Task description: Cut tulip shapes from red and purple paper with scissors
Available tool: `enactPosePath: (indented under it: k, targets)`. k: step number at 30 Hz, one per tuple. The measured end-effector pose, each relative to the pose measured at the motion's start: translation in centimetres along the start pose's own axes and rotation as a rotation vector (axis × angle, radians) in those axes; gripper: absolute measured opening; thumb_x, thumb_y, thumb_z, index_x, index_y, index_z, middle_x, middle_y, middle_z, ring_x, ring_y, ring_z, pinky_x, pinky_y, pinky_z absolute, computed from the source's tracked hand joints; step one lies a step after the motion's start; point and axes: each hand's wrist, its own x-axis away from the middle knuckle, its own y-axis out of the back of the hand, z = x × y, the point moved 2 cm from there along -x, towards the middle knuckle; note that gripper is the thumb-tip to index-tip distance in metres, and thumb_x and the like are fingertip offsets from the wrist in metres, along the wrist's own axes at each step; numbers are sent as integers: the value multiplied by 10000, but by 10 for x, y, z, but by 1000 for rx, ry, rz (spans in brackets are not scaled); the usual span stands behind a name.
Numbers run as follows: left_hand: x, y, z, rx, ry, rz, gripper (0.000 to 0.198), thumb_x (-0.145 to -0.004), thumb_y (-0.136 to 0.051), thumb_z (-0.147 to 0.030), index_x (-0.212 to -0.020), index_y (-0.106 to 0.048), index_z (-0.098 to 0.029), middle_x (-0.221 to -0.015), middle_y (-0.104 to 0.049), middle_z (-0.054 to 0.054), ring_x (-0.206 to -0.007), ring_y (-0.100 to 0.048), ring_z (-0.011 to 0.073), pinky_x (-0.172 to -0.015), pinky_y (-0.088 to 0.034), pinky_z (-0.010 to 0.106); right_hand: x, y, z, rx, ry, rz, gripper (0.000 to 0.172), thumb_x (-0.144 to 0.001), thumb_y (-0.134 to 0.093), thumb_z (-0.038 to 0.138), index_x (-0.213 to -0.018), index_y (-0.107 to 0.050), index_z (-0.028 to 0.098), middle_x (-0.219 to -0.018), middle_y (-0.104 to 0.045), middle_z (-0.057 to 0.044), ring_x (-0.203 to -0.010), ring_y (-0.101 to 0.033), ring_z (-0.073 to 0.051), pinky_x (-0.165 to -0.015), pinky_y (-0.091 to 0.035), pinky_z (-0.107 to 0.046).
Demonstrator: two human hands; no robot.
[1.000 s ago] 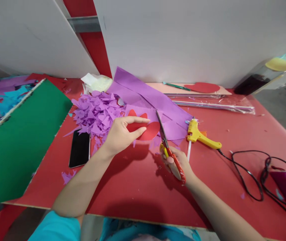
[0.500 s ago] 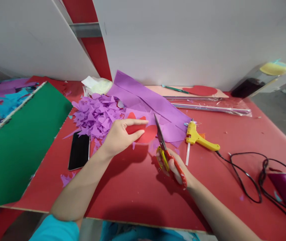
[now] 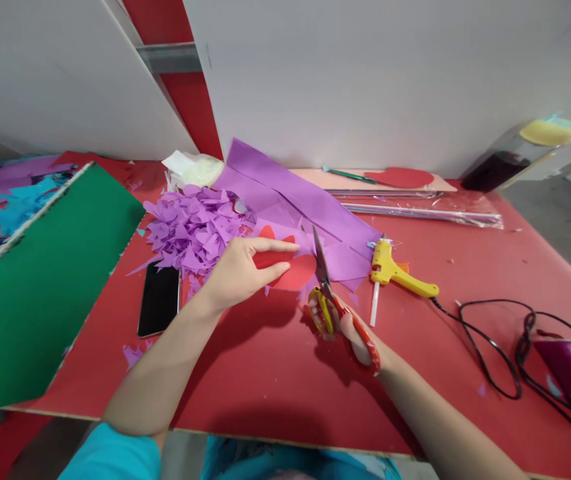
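Note:
My left hand [image 3: 238, 270] pinches a red heart-shaped paper piece [image 3: 293, 270] together with a purple sheet [image 3: 305, 213], holding them just above the red table [image 3: 265, 360]. My right hand [image 3: 353, 327] grips scissors [image 3: 330, 293] with red and yellow handles. Their blades point away from me and sit at the right edge of the red piece, over the purple sheet.
A heap of purple paper scraps [image 3: 193, 227] and a black phone [image 3: 159, 299] lie left of my hands. A yellow glue gun [image 3: 398, 272] with a black cord [image 3: 490, 347] rests to the right. A green board [image 3: 40, 280] leans at the left; cellophane-wrapped rods [image 3: 415, 203] lie at the back.
The scissors and my right hand have shifted slightly forward along the paper edge, and the handles have spread a little. My left hand keeps its pinch on the red piece.

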Motion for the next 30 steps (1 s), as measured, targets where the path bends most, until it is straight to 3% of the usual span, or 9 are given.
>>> enactPosePath:
  k: [7, 17, 26, 30]
  targets:
    - [2, -2, -5, -3, 7, 66, 278, -707, -627, -118, -950, -725, -210, -960, -737, 2, -953, -677, 182, -903, -516, 260, -2, -4, -1, -193, -13, 40, 518, -780, -434, 707, -1021, -548, 263, -814, -445, -17, -594, -353, -120, -477, -306, -232]
    - [2, -3, -5, -17, 31, 134, 265, -730, -617, -144, -970, -718, -193, -1025, -720, 3, -996, -660, 179, -939, -492, 269, -6, -6, 3, -233, -39, 48, 610, -716, -432, 777, -889, -495, 196, -665, -334, 39, -478, -248, -69, -405, -193, -215]
    - [2, -3, -3, -27, 5, 142, 260, -736, -605, -140, -963, -721, -192, -986, -731, -3, -978, -666, 173, -925, -496, 261, -7, -6, 4, -194, -98, 9, 619, -662, -462, 804, -732, -455, 188, -587, -274, 71, -437, -223, -52, -364, -199, -195]
    - [1, -2, -2, -38, 3, 149, 260, -734, -608, -148, -965, -720, -192, -997, -729, 3, -987, -663, 182, -918, -501, 270, -7, -5, 8, -108, -92, -40, 625, -654, -453, 812, -679, -442, 188, -532, -323, 69, -382, -281, -53, -332, -221, -199]
